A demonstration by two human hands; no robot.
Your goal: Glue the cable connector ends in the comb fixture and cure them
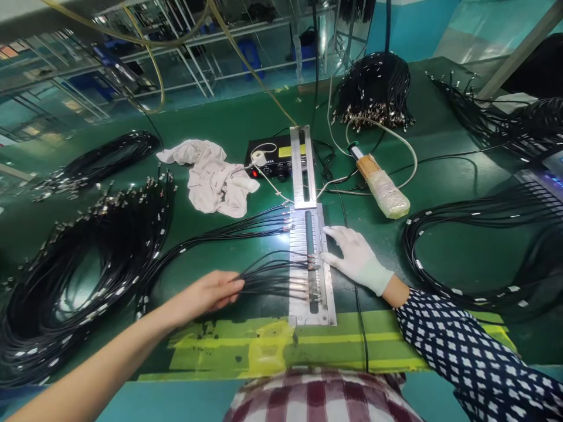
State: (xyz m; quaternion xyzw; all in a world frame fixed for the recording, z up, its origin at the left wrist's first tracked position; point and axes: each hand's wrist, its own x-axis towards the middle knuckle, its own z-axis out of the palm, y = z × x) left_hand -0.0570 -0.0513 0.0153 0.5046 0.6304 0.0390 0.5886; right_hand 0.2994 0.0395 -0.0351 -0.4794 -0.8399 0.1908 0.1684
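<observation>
— What are my hands doing?
— My left hand pinches a bunch of black wires, just left of the metal rack. My right hand, in one white glove, lies open and flat on the rack's right edge.
— How many racks?
— One.

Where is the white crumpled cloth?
In the head view, the white cloth lies on the green table, left of the middle, just left of the small black box and beyond the bare left hand.
</observation>
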